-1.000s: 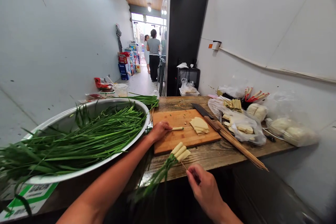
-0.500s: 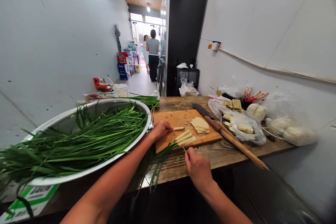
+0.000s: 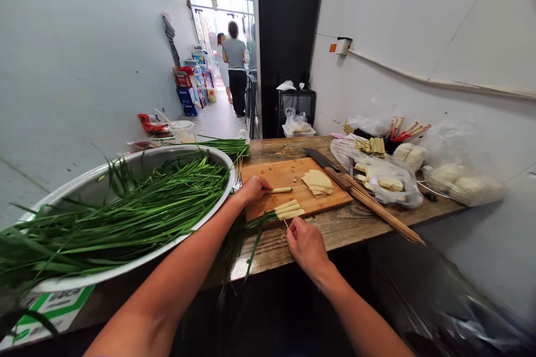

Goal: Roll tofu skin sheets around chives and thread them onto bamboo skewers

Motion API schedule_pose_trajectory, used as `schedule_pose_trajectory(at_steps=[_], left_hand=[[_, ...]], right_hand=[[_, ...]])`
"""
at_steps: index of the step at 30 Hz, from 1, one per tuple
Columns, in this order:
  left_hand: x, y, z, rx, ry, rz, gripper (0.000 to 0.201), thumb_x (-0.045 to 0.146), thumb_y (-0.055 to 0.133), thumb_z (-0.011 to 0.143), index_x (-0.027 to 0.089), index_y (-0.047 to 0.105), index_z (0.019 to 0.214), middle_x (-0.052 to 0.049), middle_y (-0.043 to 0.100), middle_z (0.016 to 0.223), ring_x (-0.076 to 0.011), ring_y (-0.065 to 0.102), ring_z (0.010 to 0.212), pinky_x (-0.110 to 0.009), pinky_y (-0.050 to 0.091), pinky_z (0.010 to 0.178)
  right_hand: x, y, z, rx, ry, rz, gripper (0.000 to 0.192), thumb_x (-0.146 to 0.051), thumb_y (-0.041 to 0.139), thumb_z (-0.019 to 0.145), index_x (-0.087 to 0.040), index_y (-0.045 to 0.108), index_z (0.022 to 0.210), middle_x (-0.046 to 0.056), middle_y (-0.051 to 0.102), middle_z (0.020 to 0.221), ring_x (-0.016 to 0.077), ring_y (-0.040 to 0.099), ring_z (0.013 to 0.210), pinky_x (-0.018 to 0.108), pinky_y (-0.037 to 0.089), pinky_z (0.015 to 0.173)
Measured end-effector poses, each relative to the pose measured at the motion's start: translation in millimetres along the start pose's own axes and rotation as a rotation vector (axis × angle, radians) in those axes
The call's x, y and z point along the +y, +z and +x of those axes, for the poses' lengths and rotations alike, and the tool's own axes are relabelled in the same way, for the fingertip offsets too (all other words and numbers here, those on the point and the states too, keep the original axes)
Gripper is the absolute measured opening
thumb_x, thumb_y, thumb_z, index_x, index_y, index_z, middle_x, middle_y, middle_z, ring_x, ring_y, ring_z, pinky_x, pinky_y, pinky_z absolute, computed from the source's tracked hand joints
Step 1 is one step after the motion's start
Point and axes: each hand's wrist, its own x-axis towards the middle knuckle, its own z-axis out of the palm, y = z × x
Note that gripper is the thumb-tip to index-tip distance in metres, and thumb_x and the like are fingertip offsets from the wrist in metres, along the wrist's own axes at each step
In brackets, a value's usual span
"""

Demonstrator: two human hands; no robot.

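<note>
Pinching the near end of a thin skewer, the right hand sits over the near edge of the worktop, its fingers curled in. The skewer slants from that grip away and to the left, crossing three rolls set side by side. These rolls are at the near edge of the cutting board; whether they touch it, I cannot tell. Their long axes run left to right, tipped slightly away at the right, with the pale ends pointing right and green leaves trailing left and down toward the worktop's near edge.

The left hand, above the board's left edge, grasps the left end of a single roll. That roll lies nearly level across the board, its free end pointing right, toward a stack of flat sheets near the board's right edge. Along that edge is a knife, its blade pointing to the worktop's far edge.
</note>
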Motion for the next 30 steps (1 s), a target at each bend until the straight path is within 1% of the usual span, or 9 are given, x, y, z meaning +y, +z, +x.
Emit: schedule_pose_trajectory(at_steps=[6, 14, 18, 26, 30], left_hand=[[4, -2.6, 2, -0.029, -0.038, 0.061, 0.02, 0.01, 0.058, 0.07, 0.013, 0.073, 0.084, -0.006, 0.072, 0.083, -0.0149, 0.064, 0.075, -0.02, 0.047, 0.071], [5, -2.1, 1, -0.017, -0.087, 0.013, 0.019, 0.013, 0.06, 0.07, 0.014, 0.073, 0.084, -0.007, 0.072, 0.085, -0.0165, 0.065, 0.078, -0.022, 0.047, 0.071], [7, -2.3, -1, -0.011, -0.117, -0.01, 0.018, 0.014, 0.06, 0.07, 0.014, 0.073, 0.083, -0.007, 0.072, 0.084, -0.0161, 0.065, 0.077, -0.021, 0.047, 0.069], [6, -2.6, -1, -0.016, -0.121, 0.019, 0.019, 0.015, 0.059, 0.071, 0.015, 0.073, 0.085, -0.005, 0.072, 0.085, -0.0149, 0.064, 0.075, -0.02, 0.046, 0.071], [7, -4.2, -2, -0.015, -0.122, 0.03, 0.02, 0.016, 0.059, 0.072, 0.015, 0.072, 0.086, -0.006, 0.071, 0.086, -0.015, 0.065, 0.077, -0.019, 0.046, 0.071]], right_hand=[[-4, 3, -2, -0.001, 0.012, -0.024, 0.012, -0.017, 0.046, 0.083, -0.017, 0.058, 0.082, 0.003, 0.066, 0.07, 0.014, 0.059, 0.063, 0.024, 0.026, 0.053], [-8, 2, -1, -0.024, 0.027, -0.045, 0.013, -0.018, 0.045, 0.084, -0.016, 0.058, 0.084, 0.004, 0.066, 0.072, 0.0143, 0.06, 0.065, 0.024, 0.026, 0.052], [-11, -1, 0, -0.039, 0.028, -0.047, 0.014, -0.017, 0.045, 0.084, -0.016, 0.058, 0.085, 0.005, 0.067, 0.073, 0.0152, 0.06, 0.067, 0.024, 0.028, 0.053], [-18, -6, 1, -0.074, 0.037, -0.05, 0.018, -0.017, 0.043, 0.084, -0.014, 0.059, 0.093, 0.007, 0.067, 0.079, 0.0167, 0.062, 0.073, 0.023, 0.033, 0.058], [-20, -6, 1, -0.083, 0.037, -0.055, 0.018, -0.017, 0.043, 0.084, -0.014, 0.059, 0.093, 0.008, 0.067, 0.081, 0.0176, 0.062, 0.075, 0.024, 0.035, 0.06]])
